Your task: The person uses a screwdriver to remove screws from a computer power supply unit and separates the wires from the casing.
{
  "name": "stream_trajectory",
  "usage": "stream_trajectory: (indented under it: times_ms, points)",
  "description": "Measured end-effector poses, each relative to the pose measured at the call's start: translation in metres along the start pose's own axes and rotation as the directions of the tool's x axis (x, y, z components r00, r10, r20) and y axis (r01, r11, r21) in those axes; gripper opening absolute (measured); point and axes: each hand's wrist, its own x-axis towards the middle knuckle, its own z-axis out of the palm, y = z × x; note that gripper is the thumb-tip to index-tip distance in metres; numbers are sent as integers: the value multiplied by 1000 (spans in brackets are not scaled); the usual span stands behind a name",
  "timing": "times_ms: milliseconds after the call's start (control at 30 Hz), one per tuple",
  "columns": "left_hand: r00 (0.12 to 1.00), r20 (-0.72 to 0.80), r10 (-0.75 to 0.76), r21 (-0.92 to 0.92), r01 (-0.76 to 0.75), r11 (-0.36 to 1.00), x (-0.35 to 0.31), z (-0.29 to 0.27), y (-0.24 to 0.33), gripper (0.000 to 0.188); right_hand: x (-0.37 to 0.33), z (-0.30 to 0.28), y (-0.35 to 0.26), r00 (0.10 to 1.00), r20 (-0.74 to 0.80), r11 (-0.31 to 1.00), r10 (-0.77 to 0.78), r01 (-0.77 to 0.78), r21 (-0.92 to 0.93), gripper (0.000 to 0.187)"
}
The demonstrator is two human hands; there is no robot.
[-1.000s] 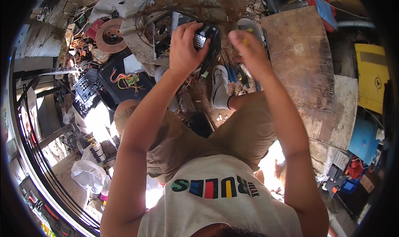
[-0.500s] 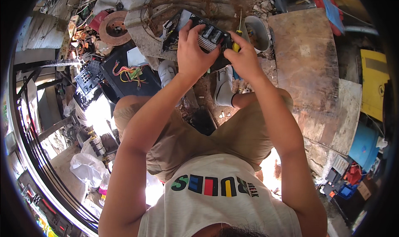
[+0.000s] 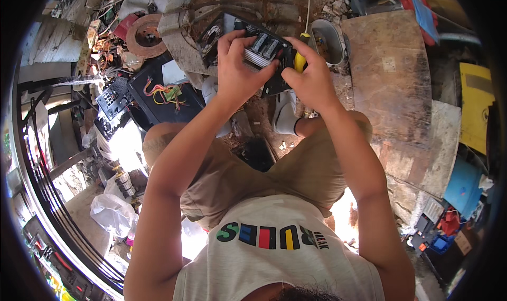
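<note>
One screwdriver (image 3: pixel 300 61) has neared one casing (image 3: pixel 275 79) between two hands (image 3: pixel 237 71) (image 3: pixel 316 80)

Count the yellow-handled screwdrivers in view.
1: the yellow-handled screwdriver is in the right hand, shaft toward the picture's top, beside the open electronics box that the left hand holds. Others may be hidden.

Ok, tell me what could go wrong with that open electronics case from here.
The open electronics case appears held up between both hands, so it might drop near the light-coloured right shoe.
The yellow-handled screwdriver shares the right grip with the case, so it could slip loose.
The left grip reaches over exposed components, which might get bent or scratch skin.
</note>
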Motion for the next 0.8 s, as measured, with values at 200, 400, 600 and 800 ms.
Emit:
stream_trajectory:
  times_ms: [200,400,600,800]
  points:
    - [981,162,106,206,-139,969,-3,-51,60,84,-12,-3,15,988,-137,997,-70,67,-29,55]
    - [810,577,103,58,-166,984,63,-117,68,103,-27,-46,-7,951,24,937,-308,307,-165,53]
    - [204,979,15,-202,951,236,19,-73,-13,121,-16,-69,-46,852,154,845,-500,519,-126,46]
    - [276,927,256,-276,960,-35,-19,-74,30,118,-23,-80,-82,799,245,812,-549,580,-73,46]
